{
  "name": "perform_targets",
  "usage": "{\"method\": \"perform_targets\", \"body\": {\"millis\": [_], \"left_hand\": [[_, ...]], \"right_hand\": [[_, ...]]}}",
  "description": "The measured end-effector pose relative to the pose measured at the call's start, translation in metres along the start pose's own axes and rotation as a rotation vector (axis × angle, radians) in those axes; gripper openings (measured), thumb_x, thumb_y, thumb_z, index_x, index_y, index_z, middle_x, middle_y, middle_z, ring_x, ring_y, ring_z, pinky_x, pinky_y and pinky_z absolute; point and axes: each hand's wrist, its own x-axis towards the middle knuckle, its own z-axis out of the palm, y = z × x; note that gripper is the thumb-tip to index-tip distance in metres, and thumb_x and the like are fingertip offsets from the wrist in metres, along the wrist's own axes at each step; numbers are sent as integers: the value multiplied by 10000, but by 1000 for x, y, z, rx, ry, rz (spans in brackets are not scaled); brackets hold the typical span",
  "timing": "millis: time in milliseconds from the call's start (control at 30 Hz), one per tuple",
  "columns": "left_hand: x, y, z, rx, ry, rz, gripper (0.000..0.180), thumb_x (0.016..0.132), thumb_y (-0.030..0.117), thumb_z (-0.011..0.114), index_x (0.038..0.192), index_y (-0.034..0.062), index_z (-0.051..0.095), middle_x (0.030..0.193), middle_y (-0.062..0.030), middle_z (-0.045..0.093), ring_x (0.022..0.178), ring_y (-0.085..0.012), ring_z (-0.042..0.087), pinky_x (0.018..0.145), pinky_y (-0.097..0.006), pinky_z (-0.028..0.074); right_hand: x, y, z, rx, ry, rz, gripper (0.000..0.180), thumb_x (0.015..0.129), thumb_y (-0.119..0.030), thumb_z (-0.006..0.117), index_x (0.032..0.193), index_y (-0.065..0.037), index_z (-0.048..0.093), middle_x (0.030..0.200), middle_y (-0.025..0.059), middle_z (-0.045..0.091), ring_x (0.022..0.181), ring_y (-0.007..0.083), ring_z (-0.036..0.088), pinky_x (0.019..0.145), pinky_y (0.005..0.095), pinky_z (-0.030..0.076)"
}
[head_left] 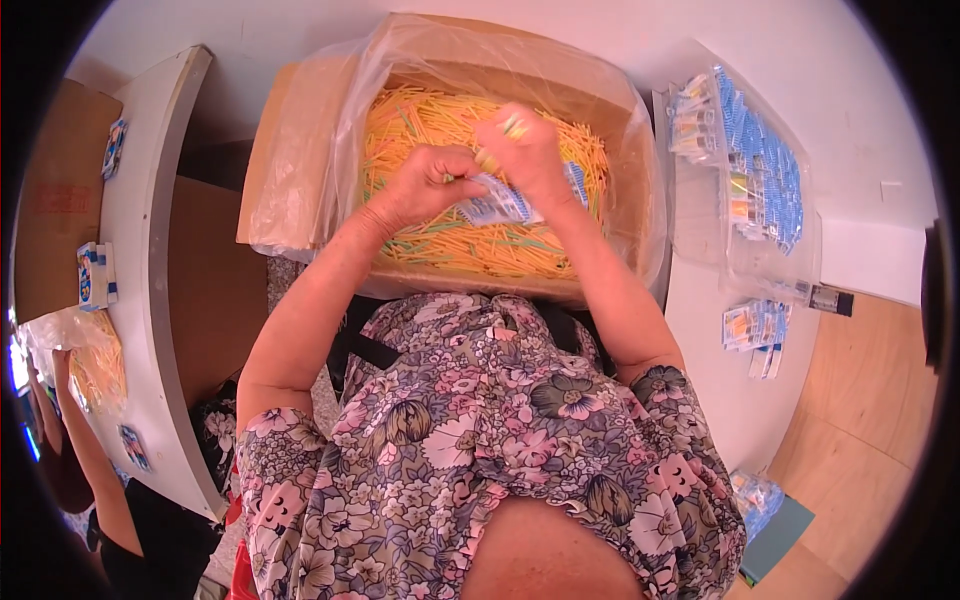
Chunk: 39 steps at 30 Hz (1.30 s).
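Note:
Both my hands are over a cardboard box (285,165) filled with thin orange, yellow and green sticks (480,258). My left hand (425,188) is closed, its thumb and fingers pinching the edge of a small clear plastic pouch (500,205) with blue print. To the right of it, my right hand (532,165) is closed around a few pale yellow-green sticks (487,160), whose ends show on both sides of the fist. The pouch lies below the hands, over the loose sticks, and my right wrist partly covers it. Whether the sticks touch the pouch's opening, I cannot tell.
Clear plastic lining (340,140) hangs over the box's rim. On the right, a clear tray (812,235) holds rows of blue-printed packets (765,160); more packets (755,325) lie beside it. A white partition (165,250) stands left, with another person's arm (85,430) beyond it.

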Motion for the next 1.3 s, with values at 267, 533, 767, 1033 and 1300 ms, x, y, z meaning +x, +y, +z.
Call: {"method": "perform_targets", "body": {"millis": [267,533,767,1033,1300], "left_hand": [[4,-3,-7,-361,25,-223,159,917,111,560,1034,19,614,890,12,652,818,-30,576,736,-224,483],[0,12,-9,-303,-4,-333,204,917,140,561,1053,20,653,943,-17,678,852,-70,602,792,-242,475],[2,19,9,-111,-18,-240,98,851,88,653,886,5,689,781,9,667,703,-25,571,647,-201,475],[13,32,32,-171,-10,-270,66,791,43,709,847,9,701,709,27,632,654,-24,526,605,-199,448],[17,27,39,-114,-120,-207,124,815,26,671,935,14,698,785,20,655,757,-35,542,674,-216,465]], "right_hand": [[-78,50,-44,-288,-496,253,287,779,-264,623,789,23,612,661,141,590,633,181,554,614,342,455],[-67,46,-57,-188,-404,248,259,815,-253,610,781,4,622,652,106,592,616,166,560,601,323,457],[-53,-28,-84,492,-147,355,143,884,-181,606,822,-64,551,614,-37,510,416,20,391,358,197,243],[-45,-41,-89,546,-218,389,158,873,-184,624,827,-50,555,617,-30,516,428,18,407,362,192,258],[-39,-29,-72,103,-43,171,238,814,-219,635,709,-25,547,557,12,511,494,75,468,438,248,348]]}}
